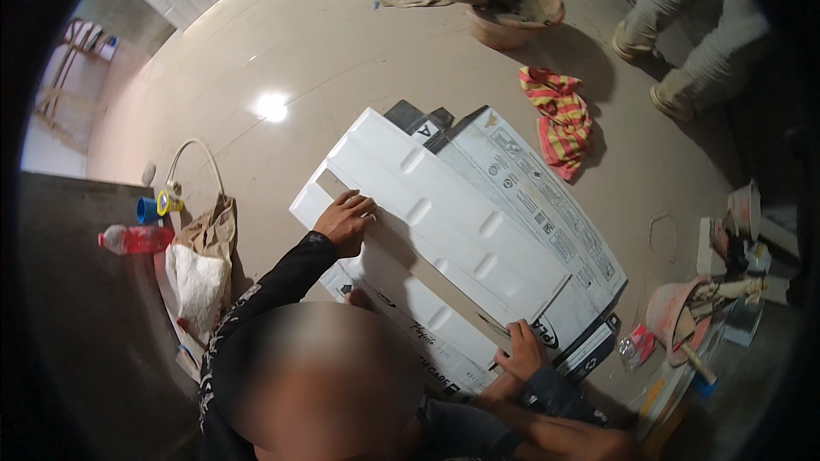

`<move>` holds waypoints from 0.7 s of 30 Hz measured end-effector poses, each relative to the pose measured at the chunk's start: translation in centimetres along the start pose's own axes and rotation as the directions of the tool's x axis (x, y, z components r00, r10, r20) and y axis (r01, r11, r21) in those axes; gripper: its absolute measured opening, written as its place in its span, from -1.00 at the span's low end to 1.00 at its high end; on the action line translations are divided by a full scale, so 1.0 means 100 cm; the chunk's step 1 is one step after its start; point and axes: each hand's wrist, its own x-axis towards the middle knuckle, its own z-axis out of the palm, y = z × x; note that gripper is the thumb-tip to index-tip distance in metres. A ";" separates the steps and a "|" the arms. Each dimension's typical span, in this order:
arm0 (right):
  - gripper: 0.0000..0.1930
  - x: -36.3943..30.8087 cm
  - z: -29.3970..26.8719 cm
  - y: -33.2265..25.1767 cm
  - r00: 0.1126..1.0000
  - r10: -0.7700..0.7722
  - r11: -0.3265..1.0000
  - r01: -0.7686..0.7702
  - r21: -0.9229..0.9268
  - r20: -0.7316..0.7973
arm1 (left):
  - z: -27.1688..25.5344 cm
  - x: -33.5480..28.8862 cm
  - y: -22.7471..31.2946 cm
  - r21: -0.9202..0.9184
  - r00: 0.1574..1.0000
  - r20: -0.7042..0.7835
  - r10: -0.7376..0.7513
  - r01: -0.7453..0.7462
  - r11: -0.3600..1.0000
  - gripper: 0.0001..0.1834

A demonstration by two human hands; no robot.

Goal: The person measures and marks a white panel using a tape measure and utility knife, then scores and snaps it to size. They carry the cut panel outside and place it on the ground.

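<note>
Head view: the person crouches over a stack of white glossy tiles (pixel 427 213) laid on flattened cardboard cartons (pixel 547 205) on the polished floor (pixel 282 51). The left hand (pixel 344 220) lies flat, fingers spread, pressing on the near-left edge of the upper tile; it grasps nothing. The right hand (pixel 521 350) sits at the near-right corner of the stack, fingers curled around what looks like a thin pencil or scribe; the tool is too small to confirm. A brown strip, probably a straightedge or the carton below, shows in a gap between the two tile rows. Around the work: a red and yellow striped cloth (pixel 559 119) off the far-right corner, an orange mortar basin (pixel 512 4) beyond it, another person's legs (pixel 683 51) at the far right, a red bottle (pixel 137 239) and a paper sack (pixel 205 256) to the left. Risk, as judged: glazed tiles on smooth card may slip under one-handed pressure, spoiling the line or chipping an edge; the bystander's feet stand near the stack.
</note>
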 end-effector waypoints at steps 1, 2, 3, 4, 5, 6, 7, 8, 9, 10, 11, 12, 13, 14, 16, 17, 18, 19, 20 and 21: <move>-0.52 0.000 -0.003 0.001 1.000 0.021 1.000 -0.021 -0.009 0.006 | -0.002 0.000 0.002 0.005 0.999 -0.035 0.022 -0.022 1.000 -0.64; -0.53 0.000 -0.006 0.001 0.999 0.044 0.999 -0.044 -0.011 0.006 | -0.004 -0.002 0.005 -0.036 1.000 -0.014 0.002 -0.002 0.999 -0.63; -0.53 0.000 -0.010 0.002 0.999 0.044 0.996 -0.042 -0.083 0.024 | -0.007 -0.003 0.009 -0.072 0.999 0.038 -0.026 0.029 0.997 -0.62; -0.53 0.001 -0.015 0.002 0.998 0.046 0.988 -0.040 -0.147 0.035 | -0.010 -0.004 0.014 -0.109 0.996 0.071 -0.046 0.054 0.993 -0.60; -0.54 0.001 -0.021 0.001 0.999 0.023 0.979 -0.016 -0.205 0.032 | -0.012 -0.005 0.020 -0.169 0.991 0.110 -0.079 0.097 0.981 -0.56; -0.53 0.002 -0.028 0.001 0.999 0.030 0.973 -0.019 -0.231 0.045 | -0.015 -0.006 0.027 -0.178 0.989 0.134 -0.067 0.090 0.980 -0.57; -0.52 0.002 -0.035 0.001 0.999 0.011 0.969 0.000 -0.249 0.044 | -0.017 -0.007 0.034 -0.191 0.988 0.146 -0.057 0.084 0.978 -0.58; -0.51 0.002 -0.044 0.001 0.999 -0.010 0.963 0.022 -0.268 0.045 | -0.020 -0.008 0.041 -0.203 0.987 0.156 -0.049 0.081 0.976 -0.59; -0.50 0.002 -0.053 0.000 0.998 0.021 0.962 -0.004 -0.272 0.057 | -0.024 -0.007 0.048 -0.226 0.986 0.162 -0.036 0.073 0.971 -0.63; -0.50 0.000 -0.063 -0.001 0.996 0.054 0.961 -0.032 -0.275 0.070 | -0.029 -0.007 0.053 -0.221 0.987 0.158 -0.040 0.074 0.973 -0.64; -0.49 -0.001 -0.071 -0.002 0.989 0.109 0.953 -0.075 -0.293 0.100 | -0.035 -0.006 0.059 -0.226 0.982 0.182 -0.045 0.086 0.970 -0.65; -0.47 -0.001 -0.080 -0.003 0.988 0.108 0.960 -0.075 -0.271 0.106 | -0.042 -0.004 0.064 -0.229 0.979 0.197 -0.053 0.098 0.968 -0.66; -0.45 -0.004 -0.088 -0.004 0.983 0.133 0.960 -0.095 -0.263 0.129 | -0.049 -0.002 0.070 -0.245 0.981 0.189 -0.035 0.082 0.966 -0.67; -0.44 -0.002 -0.093 -0.005 0.976 0.158 0.959 -0.115 -0.258 0.152 | -0.055 0.002 0.077 -0.258 0.985 0.174 -0.017 0.062 0.964 -0.67; -0.46 -0.001 -0.097 -0.006 0.998 -0.001 0.971 0.015 -0.240 0.060 | -0.065 0.010 0.092 -0.279 0.987 0.161 0.001 0.045 0.959 -0.67; -0.48 0.000 -0.097 -0.005 0.998 -0.054 0.978 0.059 -0.202 0.032 | -0.068 0.015 0.099 -0.282 0.992 0.124 0.019 0.017 0.959 -0.65; -0.50 0.000 -0.096 -0.004 0.994 -0.110 0.981 0.107 -0.165 -0.011 | -0.070 0.020 0.105 -0.301 0.991 0.131 0.040 0.001 0.954 -0.63; -0.60 0.000 -0.092 -0.001 0.981 -0.189 0.956 0.172 -0.237 -0.053 | -0.070 0.024 0.111 -0.295 0.995 0.089 0.052 -0.024 0.955 -0.63; -0.62 -0.002 -0.090 0.003 0.989 -0.121 0.983 0.109 -0.151 -0.079 | -0.068 0.027 0.115 -0.292 0.997 0.043 0.058 -0.043 0.955 -0.54; -0.64 -0.004 -0.087 0.008 0.994 -0.048 0.997 0.042 -0.062 -0.102 | -0.064 0.028 0.120 -0.213 0.983 -0.175 0.050 -0.087 0.973 -0.46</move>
